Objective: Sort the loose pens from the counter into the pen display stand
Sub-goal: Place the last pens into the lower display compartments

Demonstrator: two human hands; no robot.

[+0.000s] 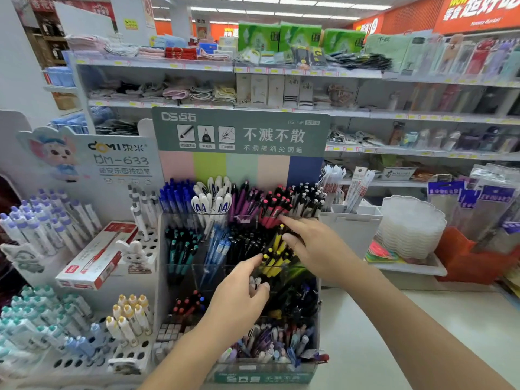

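The pen display stand (247,374), with clear tiers and a green header, stands at the centre, its compartments full of blue, white, purple, pink, black and yellow pens. My right hand (315,246) reaches in from the right over the middle tier. Its thumb and forefinger lie on either side of a yellow pen (277,239) standing above the other yellow pens (274,266). My left hand (239,291) is just below; its forefinger touches the yellow pens and its other fingers are curled. Pale pen ends show under those fingers, and I cannot tell whether it holds them. A loose pen (320,357) lies by the stand's bottom right corner.
Racks of purple, teal and yellow pens (42,226) and a red-and-white box (95,257) fill the left. To the right are a white refill bin (351,220), stacked white plates (410,226), an orange basket (472,263) and pale counter (436,333). Stocked shelves stand behind.
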